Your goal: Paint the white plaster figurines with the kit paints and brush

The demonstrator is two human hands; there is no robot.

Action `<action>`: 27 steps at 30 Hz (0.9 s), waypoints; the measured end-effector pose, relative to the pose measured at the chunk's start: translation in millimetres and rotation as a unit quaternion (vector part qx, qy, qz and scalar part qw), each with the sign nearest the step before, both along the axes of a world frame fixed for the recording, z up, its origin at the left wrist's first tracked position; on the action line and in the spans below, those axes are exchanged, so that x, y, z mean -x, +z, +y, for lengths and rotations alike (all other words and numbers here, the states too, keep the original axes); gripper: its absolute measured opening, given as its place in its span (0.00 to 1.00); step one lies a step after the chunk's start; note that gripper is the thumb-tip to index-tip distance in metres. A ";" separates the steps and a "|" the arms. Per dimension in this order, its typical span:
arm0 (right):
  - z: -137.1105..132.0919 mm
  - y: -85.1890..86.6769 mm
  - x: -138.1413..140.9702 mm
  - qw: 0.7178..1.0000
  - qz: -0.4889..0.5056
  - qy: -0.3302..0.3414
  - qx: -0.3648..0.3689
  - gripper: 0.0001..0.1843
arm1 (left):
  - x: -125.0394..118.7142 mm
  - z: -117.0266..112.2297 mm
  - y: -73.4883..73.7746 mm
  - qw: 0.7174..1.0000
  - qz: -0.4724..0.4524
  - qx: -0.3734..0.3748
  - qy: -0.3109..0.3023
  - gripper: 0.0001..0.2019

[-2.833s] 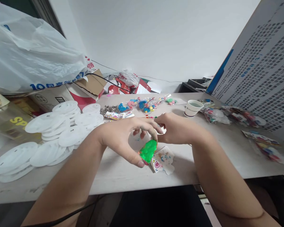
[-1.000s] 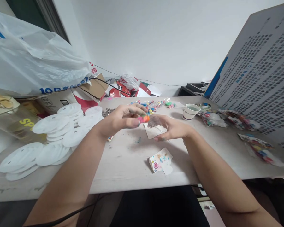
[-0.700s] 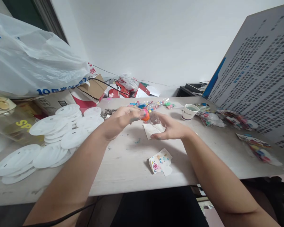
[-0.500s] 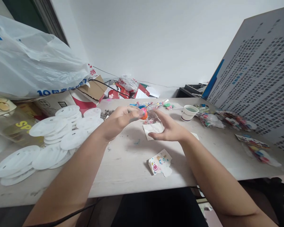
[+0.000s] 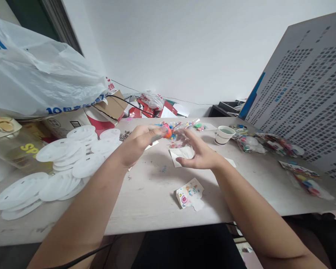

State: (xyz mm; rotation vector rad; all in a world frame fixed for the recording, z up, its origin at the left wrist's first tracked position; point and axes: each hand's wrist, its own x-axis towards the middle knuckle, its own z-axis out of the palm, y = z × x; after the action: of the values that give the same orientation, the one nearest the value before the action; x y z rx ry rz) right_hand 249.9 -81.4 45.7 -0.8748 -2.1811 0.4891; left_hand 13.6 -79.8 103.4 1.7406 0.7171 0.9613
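Note:
Over the middle of the table [image 5: 145, 201], my left hand [image 5: 144, 142] pinches a small round pink-and-orange thing [image 5: 167, 130] between thumb and fingers; its exact kind I cannot make out. My right hand [image 5: 198, 151] hovers just to the right of it, thumb and fingers spread in a C shape, with nothing visible between them. Beneath the right hand lies a white folded paper [image 5: 176, 158]. Closer to me is a printed paper scrap [image 5: 189, 194] with colourful stains. Small colourful pieces in clear plastic [image 5: 189, 125] lie behind both hands.
White plastic discs [image 5: 86, 166] are stacked on the left, below a big plastic bag [image 5: 44, 71]. A paper cup [image 5: 224, 135] holding liquid stands to the right. Packed bags of colourful bits [image 5: 250, 143] lie beyond it, near a leaning patterned board [image 5: 302, 89].
The pink-and-orange thing has shifted slightly left with my left fingertips and shows more of its side. My right hand stays almost where it was, still spread.

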 end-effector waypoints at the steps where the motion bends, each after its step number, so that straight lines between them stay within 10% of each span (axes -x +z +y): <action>1: -0.1 -0.1 0.2 1.000 -0.001 0.002 0.000 0.43 | -0.5 -0.5 0.8 1.000 -0.008 -0.006 -0.010 0.15; 27: -4.4 3.5 9.2 0.992 -0.012 -0.031 -0.122 0.41 | -5.2 -5.0 2.3 0.997 -0.013 -0.005 0.072 0.17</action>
State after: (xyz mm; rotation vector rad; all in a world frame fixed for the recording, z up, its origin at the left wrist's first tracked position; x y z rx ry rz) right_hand 240.7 -85.8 49.1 -0.8147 -2.1721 0.1757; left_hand 18.8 -84.8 105.7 1.7006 0.8320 1.0846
